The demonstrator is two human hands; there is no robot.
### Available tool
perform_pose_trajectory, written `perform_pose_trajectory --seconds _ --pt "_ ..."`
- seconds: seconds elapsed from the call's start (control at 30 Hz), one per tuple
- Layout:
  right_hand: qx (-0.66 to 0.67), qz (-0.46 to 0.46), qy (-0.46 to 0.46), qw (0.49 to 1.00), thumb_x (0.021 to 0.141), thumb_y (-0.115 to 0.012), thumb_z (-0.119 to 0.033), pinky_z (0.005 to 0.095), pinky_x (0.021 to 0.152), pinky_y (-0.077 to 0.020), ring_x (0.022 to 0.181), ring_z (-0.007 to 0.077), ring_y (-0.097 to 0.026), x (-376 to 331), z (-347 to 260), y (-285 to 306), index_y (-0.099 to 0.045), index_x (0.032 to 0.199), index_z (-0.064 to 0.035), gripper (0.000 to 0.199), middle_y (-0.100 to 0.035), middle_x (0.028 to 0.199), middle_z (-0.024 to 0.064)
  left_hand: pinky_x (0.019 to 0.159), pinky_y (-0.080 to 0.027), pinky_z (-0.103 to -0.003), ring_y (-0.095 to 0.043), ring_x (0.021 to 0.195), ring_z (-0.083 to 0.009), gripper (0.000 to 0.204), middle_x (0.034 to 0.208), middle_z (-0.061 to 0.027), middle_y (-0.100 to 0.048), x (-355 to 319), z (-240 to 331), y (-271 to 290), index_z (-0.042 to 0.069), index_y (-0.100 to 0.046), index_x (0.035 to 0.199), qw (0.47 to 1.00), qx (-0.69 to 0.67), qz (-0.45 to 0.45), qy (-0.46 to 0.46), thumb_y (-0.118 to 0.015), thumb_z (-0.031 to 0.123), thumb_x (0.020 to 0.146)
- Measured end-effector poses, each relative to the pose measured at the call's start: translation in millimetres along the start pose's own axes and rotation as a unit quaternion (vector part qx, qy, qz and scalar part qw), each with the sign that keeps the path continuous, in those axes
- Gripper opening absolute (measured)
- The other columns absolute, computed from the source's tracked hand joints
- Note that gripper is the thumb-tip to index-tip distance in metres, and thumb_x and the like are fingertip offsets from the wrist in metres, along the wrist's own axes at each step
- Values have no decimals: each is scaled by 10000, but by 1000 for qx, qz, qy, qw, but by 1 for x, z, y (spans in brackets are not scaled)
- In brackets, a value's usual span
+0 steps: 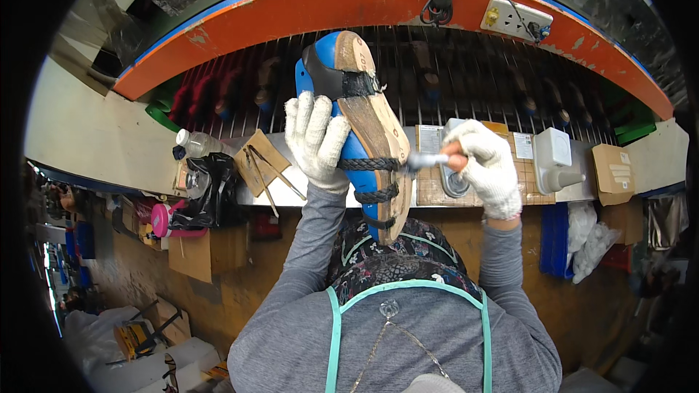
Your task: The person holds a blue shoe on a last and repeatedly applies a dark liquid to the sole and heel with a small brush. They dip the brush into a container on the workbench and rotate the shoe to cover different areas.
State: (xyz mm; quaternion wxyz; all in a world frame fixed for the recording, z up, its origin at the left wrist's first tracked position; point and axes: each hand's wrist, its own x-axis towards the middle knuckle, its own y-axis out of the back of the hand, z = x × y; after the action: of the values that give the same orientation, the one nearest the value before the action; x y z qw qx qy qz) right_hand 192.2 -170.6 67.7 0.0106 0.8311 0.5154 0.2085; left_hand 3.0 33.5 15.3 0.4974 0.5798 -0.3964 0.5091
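Observation:
My left hand (pixel 317 137), in a white knit glove, grips the blue side of a shoe last (pixel 355 147) from the left. The last is tilted up, its wooden sole side turned toward my right. Black braided straps (pixel 375 195) wrap over its lower edge, and a wider black strap crosses near its upper end. In my gloved right hand (pixel 486 169), with bare fingertips showing, is a small brush (pixel 426 161). The brush head is blurred and lies at the sole edge by a braided strap; I cannot tell whether it touches.
Behind the last, a rack of metal rods (pixel 466 87) carries several other lasts under an orange beam (pixel 291 1). Pincers (pixel 263 164) lie on brown board at left, near a clear bottle (pixel 195 144). A white container (pixel 555 156) stands at right. A socket strip (pixel 515 18) hangs above.

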Motion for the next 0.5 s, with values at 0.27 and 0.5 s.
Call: perform_pose_trajectory --seconds 0.27,0.5 --pt "76 87 -192 974 908 -670 -66 244 640 -424 698 72 -512 -50 4 -47 -716 985 9 117 -583 778 -6 1110 -373 -620 -532 1344 -383 382 1386 -138 -598 -22 18 -4 188 -619 1243 996 56 23 62 -708 233 874" --pt "57 97 -216 970 939 -682 -96 256 636 -406 707 85 -488 -91 -25 -48 -710 1008 44 159 -563 853 23 1094 -378 -605 -548 1313 -392 430 1359 -148 -615 -33 21 6 185 -642 1257 994 88 -4 65 -729 209 837"
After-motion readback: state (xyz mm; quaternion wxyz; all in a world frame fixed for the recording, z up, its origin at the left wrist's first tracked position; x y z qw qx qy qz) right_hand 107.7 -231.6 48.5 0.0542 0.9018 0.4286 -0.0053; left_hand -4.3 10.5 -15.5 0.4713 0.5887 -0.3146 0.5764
